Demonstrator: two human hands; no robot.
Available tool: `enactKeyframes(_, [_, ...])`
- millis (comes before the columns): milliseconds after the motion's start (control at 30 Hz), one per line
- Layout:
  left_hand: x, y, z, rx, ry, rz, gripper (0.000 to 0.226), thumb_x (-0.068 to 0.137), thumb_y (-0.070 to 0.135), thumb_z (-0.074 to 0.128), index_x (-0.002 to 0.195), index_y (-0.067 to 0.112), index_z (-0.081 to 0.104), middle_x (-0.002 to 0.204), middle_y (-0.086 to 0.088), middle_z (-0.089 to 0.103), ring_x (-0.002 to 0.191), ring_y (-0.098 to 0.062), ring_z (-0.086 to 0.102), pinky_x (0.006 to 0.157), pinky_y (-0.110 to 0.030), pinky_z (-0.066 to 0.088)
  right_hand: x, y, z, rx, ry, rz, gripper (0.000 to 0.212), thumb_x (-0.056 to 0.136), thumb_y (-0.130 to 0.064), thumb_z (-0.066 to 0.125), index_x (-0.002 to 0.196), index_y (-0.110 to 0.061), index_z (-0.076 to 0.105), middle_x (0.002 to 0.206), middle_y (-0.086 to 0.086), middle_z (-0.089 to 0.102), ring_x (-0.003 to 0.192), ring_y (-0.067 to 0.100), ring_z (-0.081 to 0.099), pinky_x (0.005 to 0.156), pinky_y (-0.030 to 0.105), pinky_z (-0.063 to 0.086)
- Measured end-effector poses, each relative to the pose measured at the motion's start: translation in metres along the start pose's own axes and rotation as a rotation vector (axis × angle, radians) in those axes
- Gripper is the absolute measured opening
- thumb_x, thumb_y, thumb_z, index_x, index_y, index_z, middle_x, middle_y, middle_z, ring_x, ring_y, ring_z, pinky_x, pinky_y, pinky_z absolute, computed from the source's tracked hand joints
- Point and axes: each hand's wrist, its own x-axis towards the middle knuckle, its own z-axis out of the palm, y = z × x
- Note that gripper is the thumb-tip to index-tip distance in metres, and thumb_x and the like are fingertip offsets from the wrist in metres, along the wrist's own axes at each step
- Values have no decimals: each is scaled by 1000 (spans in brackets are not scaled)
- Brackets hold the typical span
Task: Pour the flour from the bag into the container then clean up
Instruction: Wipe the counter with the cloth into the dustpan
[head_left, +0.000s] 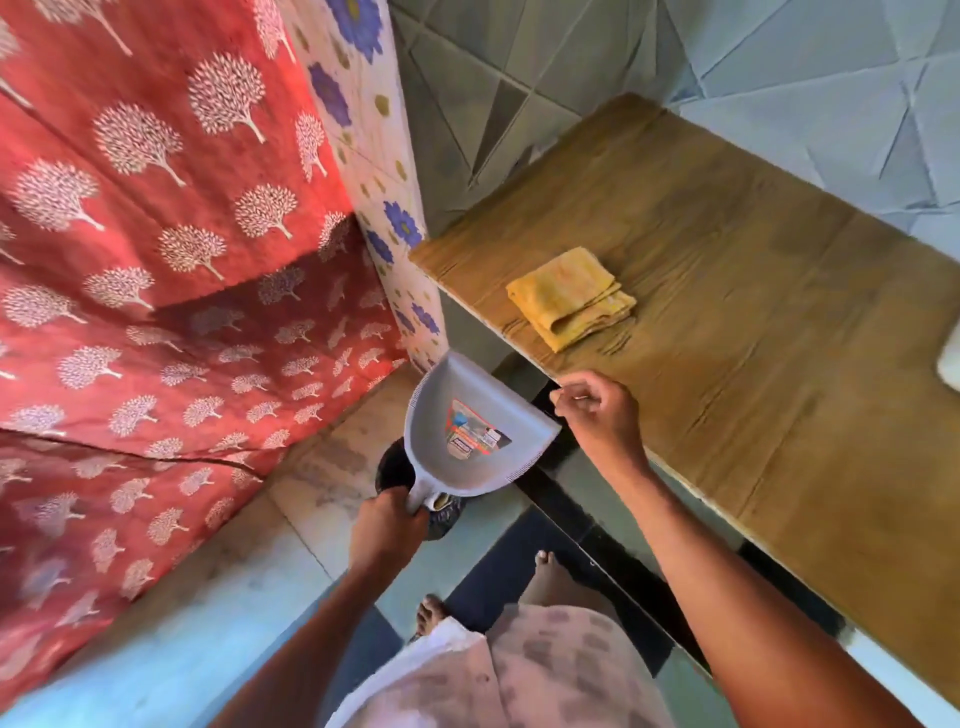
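A grey plastic dustpan with a coloured label inside hangs over the floor, just off the table's near edge. My left hand grips its handle from below. My right hand hovers at the table edge beside the pan's rim, fingers curled, holding nothing that I can make out. A folded yellow cloth lies on the wooden table. A white object shows only as a sliver at the right edge. No flour bag is in view.
A dark round bin stands on the floor under the dustpan, mostly hidden by it. A red curtain with white tree print hangs at the left. Grey tiled wall stands behind the table. My bare feet are on the floor below.
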Motion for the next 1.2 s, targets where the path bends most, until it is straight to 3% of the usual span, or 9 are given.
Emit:
enactKeyframes(133, [2,23,3,39,-1,-27,23,79,37,61,73,15,62,74,-14,71,74,-38,67,57,-36,49,63,-5,-5,-456,156,-316,40,80,-38,65,113,-15,66,113,10,65,106,31,60,89,47,53])
enactKeyframes(233, [6,45,6,47,15,-45,16,80,28,66,74,13,66,74,-14,72,74,-38,67,57,-35,45,115,-6,-3,-821,-12,-317,79,76,-65,66,145,-33,46,155,15,34,143,41,32,110,57,37])
enactKeyframes(300, [5,61,8,20,2,-66,17,80,26,69,68,15,62,66,-10,67,64,-34,62,56,-33,43,142,0,0,-1026,-164,-286,92,72,-78,64,152,-50,27,165,11,16,149,43,17,111,59,29])
enactKeyframes(367, [5,77,11,-20,-2,-82,30,80,20,70,58,22,49,60,-4,58,59,-29,54,55,-31,35,162,5,1,-1106,-200,-368,79,78,-68,67,147,-52,33,158,13,26,141,45,27,105,57,37])
enactKeyframes(500, [10,97,18,-16,49,-57,39,82,17,71,59,32,42,66,-11,65,70,-41,63,56,-31,33,203,3,-18,-1066,-243,-505,50,84,-12,62,130,-29,58,129,19,48,109,46,51,77,50,55])
enactKeyframes(667, [20,109,30,-34,44,-73,39,82,14,72,54,27,47,57,-3,59,57,-31,57,54,-33,38,276,0,-126,-1131,98,-561,44,83,-14,53,126,-22,57,130,21,48,102,44,52,70,43,48])
enactKeyframes(833, [39,109,43,-53,39,-84,33,79,15,73,54,19,51,49,2,58,47,-18,54,48,-29,37,369,22,-225,-1160,379,-278,35,95,-10,51,129,-11,55,132,34,49,111,53,54,85,56,53])
enactKeyframes(1000, [40,110,54,-2,5,-99,33,78,26,74,56,26,49,50,2,53,58,-34,60,52,-37,44,407,49,-210,-1131,200,10,35,92,-18,57,127,-14,60,129,28,58,118,45,56,99,52,48])
enactKeyframes(1200, [33,119,43,-90,86,-106,45,74,24,78,50,29,40,46,-5,50,66,-44,57,51,-38,38,353,2,-85,-1039,-121,-346,54,91,-27,60,144,-24,49,146,20,46,124,40,55,97,45,45])
